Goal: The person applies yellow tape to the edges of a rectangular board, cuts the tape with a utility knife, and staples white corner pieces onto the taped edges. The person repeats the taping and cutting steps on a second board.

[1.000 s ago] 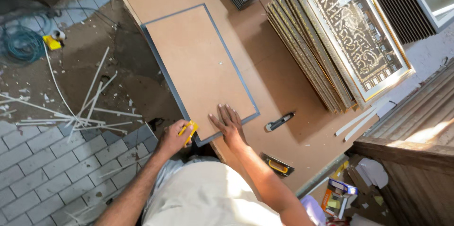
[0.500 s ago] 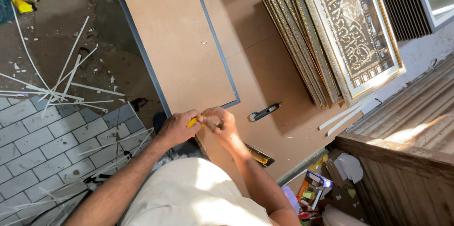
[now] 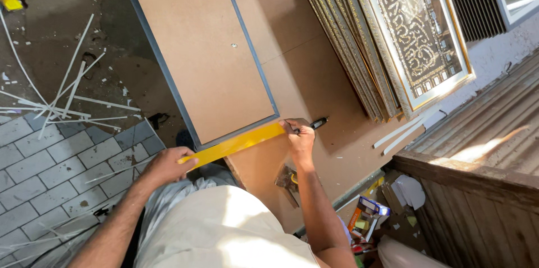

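A: Where is the yellow tape [image 3: 236, 144]?

B: Stretched taut along the near edge of a face-down frame backing [image 3: 205, 55] — left hand [image 3: 167, 166] closed on one end, right hand [image 3: 298, 136] pinching the other at the corner, likely to seal it. Gilt frames [image 3: 387, 38] lean beside.

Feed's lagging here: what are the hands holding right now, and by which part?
Both hold a yellow strip, stretched along the board's near edge: left hand at one end, right hand at the other.
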Action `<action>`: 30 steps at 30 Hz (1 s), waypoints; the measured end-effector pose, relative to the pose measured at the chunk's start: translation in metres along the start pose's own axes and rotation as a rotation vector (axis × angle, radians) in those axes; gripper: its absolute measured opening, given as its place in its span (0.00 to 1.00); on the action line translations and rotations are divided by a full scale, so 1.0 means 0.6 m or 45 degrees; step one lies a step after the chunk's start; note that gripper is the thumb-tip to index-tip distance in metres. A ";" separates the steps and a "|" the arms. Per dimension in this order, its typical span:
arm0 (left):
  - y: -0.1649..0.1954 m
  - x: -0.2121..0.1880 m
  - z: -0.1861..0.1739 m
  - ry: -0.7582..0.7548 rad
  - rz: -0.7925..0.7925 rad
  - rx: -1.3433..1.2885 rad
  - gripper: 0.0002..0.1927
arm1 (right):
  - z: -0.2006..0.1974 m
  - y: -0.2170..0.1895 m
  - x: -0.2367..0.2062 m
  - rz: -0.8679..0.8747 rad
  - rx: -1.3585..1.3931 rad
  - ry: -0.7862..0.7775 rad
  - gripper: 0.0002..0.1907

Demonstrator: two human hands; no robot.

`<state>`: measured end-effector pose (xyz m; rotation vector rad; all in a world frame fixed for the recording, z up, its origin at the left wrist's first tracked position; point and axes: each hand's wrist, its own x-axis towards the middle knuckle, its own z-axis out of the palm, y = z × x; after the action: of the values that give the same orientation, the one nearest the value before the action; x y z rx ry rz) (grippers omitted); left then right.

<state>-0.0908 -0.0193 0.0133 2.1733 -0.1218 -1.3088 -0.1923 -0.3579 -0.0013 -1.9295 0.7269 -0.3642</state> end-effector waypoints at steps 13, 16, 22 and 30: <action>-0.015 0.055 0.004 0.131 0.200 -0.134 0.16 | 0.042 0.009 0.039 -0.278 -0.135 -0.098 0.06; -0.009 0.064 -0.004 0.191 0.223 -0.196 0.18 | 0.051 -0.001 0.058 -0.352 -0.246 -0.112 0.05; -0.025 0.083 -0.005 0.263 0.383 -0.094 0.17 | 0.058 -0.011 0.067 -0.347 -0.303 -0.142 0.05; -0.028 0.081 -0.007 0.259 0.305 -0.046 0.16 | 0.065 -0.003 0.054 -0.534 -0.615 -0.095 0.02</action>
<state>-0.0662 -0.0218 -0.0320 2.1699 -0.2667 -0.9457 -0.1456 -0.3499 -0.0195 -2.5480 0.3728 -0.3924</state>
